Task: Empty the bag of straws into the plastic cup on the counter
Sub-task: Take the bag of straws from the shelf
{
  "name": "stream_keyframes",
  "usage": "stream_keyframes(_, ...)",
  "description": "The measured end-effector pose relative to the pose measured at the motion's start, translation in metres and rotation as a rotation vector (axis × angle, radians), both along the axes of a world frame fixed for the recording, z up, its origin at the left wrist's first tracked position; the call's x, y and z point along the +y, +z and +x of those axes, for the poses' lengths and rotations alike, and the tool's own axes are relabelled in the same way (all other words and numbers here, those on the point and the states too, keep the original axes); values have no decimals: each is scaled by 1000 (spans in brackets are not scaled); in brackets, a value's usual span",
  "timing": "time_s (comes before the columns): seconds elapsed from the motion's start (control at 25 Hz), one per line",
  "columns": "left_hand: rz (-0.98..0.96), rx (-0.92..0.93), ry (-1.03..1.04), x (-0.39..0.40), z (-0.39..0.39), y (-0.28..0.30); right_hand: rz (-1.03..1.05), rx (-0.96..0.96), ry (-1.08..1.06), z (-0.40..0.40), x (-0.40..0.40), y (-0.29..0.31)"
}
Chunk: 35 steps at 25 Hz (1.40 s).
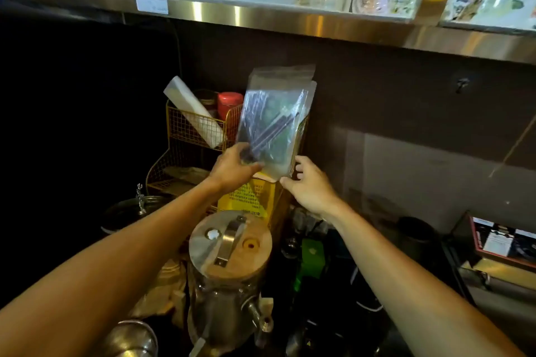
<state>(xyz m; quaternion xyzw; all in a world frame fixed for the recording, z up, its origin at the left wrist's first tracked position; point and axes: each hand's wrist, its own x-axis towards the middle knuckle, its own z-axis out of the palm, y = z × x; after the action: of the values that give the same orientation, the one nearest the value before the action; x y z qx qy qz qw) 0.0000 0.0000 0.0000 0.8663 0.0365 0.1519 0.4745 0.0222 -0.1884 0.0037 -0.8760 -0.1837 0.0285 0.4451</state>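
Observation:
A clear plastic bag (277, 116) with several dark straws (272, 132) inside is held upright in front of the dark wall. My left hand (232, 169) grips the bag's lower left corner, pinching the straw ends through the plastic. My right hand (309, 182) is at the bag's lower right corner, fingers spread and touching its edge. No plastic cup can be made out in this view.
A yellow wire rack (194, 127) with a red-lidded jar (229, 103) and a white roll stands behind the bag. A yellow box (255, 197) sits below it. A glass dispenser with a wooden lid (230, 243) is nearer. A steel shelf (290, 20) of glassware hangs overhead.

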Motion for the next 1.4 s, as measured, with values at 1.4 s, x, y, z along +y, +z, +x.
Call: stream_keyframes(1.4, -474, -53, -154, -72, -57, -5, 473, 33, -83, -95, -106, 5)
